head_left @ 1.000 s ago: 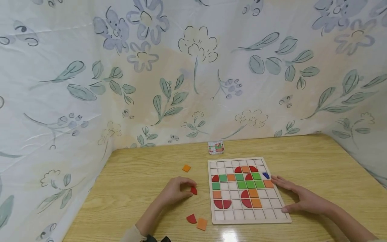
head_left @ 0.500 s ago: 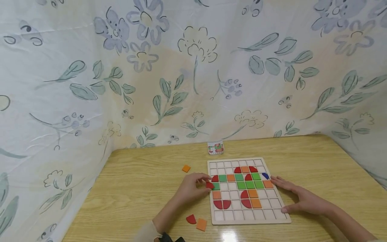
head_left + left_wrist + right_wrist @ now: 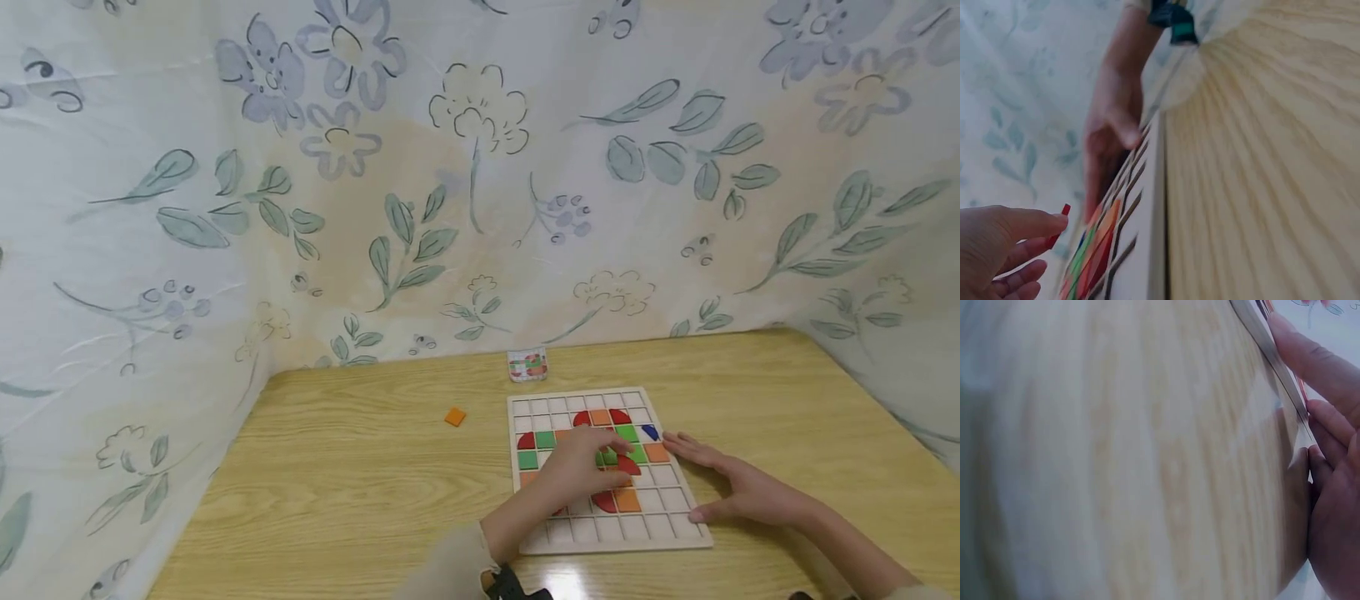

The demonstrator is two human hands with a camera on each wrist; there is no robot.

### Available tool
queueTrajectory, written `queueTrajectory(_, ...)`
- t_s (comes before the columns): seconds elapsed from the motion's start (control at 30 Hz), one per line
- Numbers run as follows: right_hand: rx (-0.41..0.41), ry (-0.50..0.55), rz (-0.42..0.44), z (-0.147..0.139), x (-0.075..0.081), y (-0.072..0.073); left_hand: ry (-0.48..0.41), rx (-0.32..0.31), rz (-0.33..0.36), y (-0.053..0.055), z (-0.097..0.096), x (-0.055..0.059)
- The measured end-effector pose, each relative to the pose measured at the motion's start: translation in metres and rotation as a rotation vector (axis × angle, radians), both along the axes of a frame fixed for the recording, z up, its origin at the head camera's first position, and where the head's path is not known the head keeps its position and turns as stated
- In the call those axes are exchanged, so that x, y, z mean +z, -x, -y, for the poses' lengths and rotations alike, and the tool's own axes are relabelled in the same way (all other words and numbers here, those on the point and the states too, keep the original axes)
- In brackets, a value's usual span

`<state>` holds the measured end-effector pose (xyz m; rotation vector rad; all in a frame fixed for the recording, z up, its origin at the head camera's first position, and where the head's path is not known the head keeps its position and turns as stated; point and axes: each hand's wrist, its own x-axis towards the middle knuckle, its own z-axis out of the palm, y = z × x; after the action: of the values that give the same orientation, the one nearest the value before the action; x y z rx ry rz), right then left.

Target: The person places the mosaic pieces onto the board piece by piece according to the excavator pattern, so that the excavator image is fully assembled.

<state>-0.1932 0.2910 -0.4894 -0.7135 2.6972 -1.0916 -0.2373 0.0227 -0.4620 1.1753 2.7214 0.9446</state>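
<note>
My left hand (image 3: 577, 467) is over the wooden grid board (image 3: 609, 529), pinching a red quarter-circle tile (image 3: 630, 467) between thumb and fingers. In the left wrist view the red tile (image 3: 1066, 209) stands edge-on at the fingertips, apart from the board. Red quarter-circles, orange squares (image 3: 627, 501) and green squares (image 3: 528, 459) fill some of the board's cells; my left hand and forearm cover others. A small dark blue piece (image 3: 650, 432) lies near the right edge. My right hand (image 3: 742, 487) rests along that edge, fingers extended, thumb at the lower corner.
Left of the board lies a loose orange square (image 3: 455, 417). A small card with a coloured grid pattern (image 3: 528, 365) sits behind the board. Floral cloth (image 3: 420, 208) hangs round the wooden table (image 3: 337, 475). My left sleeve (image 3: 453, 567) covers part of the near table.
My left hand has carried the red quarter-circle tile rightwards from the table to above the board's middle. The loose red and orange tiles near the front are now hidden by the sleeve.
</note>
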Motion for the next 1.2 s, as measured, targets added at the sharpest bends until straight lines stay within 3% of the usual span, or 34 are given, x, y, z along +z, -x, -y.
queueTrajectory(0.17,0.015,0.041,-0.008,0.000,0.001,-0.001,0.035,-0.020,-0.075,0.002,-0.028,-0.005)
queueTrajectory(0.33,0.026,0.066,0.003,0.001,0.002,-0.001,0.085,-0.017,-0.107,0.003,-0.044,-0.012)
queueTrajectory(0.53,0.026,0.058,0.030,0.000,0.000,0.000,0.153,-0.029,-0.141,0.001,-0.051,-0.015)
queueTrajectory(0.8,0.038,0.082,0.045,-0.001,-0.002,0.001,0.117,-0.038,-0.154,0.001,-0.051,-0.016)
queueTrajectory(0.93,0.041,0.105,0.045,-0.002,-0.002,0.002,0.080,-0.057,-0.141,0.003,-0.048,-0.016)
queueTrajectory(1.1,0.036,0.084,0.030,0.000,0.000,0.001,0.018,-0.111,-0.041,0.008,-0.039,-0.014)
queueTrajectory(1.2,0.009,0.053,0.045,0.000,0.000,0.000,0.033,-0.139,0.022,0.011,-0.028,-0.011)
